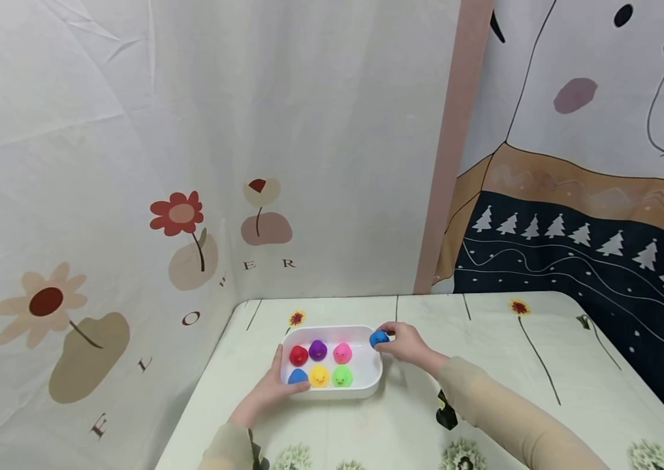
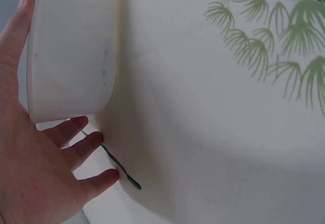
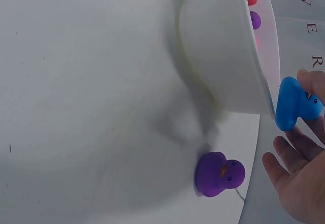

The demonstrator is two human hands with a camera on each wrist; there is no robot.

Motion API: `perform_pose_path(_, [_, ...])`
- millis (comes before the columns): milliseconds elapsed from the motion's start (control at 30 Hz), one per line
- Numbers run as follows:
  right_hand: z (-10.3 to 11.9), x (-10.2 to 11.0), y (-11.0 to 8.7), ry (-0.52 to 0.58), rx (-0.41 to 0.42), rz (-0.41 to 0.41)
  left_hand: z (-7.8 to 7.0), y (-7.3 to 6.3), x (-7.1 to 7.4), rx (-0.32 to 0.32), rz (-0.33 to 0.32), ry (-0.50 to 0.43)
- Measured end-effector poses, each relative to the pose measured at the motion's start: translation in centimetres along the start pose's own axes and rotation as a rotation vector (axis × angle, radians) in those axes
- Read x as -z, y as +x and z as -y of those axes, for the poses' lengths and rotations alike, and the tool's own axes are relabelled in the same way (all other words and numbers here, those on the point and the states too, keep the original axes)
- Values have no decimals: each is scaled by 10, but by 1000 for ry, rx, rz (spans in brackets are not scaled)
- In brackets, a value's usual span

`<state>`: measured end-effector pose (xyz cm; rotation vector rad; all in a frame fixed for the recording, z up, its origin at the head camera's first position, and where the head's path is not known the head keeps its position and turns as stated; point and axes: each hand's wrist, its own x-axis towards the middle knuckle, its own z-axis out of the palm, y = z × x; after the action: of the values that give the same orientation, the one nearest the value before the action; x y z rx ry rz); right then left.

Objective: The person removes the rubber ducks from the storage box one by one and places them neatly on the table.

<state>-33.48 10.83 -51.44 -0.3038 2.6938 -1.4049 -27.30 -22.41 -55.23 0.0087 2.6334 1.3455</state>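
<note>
A white tray [image 1: 340,394] stands on the table with rubber ducks inside: red [image 1: 298,356], purple [image 1: 317,350], pink [image 1: 342,353], blue [image 1: 297,376], yellow [image 1: 318,376] and green [image 1: 341,376]. At its left end my left hand [image 1: 273,386] grips the corner, thumb along the front rim, partly covering the blue duck there. My right hand [image 1: 405,343] pinches another blue rubber duck [image 3: 290,104] by the tray's right rim, between thumb and fingers. Below that hand, in the right wrist view, a second purple duck [image 3: 216,174] sits on the table outside the tray; the head view hides it.
A pale flower-patterned cloth [image 1: 496,365] covers the table. Printed curtains [image 1: 332,143] hang close behind the table and along its left side. A dark patterned cloth [image 1: 631,287] hangs at the right.
</note>
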Motion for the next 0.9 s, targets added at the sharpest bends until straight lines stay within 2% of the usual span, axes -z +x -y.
perform_pose_path(900, [-16,26,-1,-64,-9,-67,-2,-1,2,-9,-2,5])
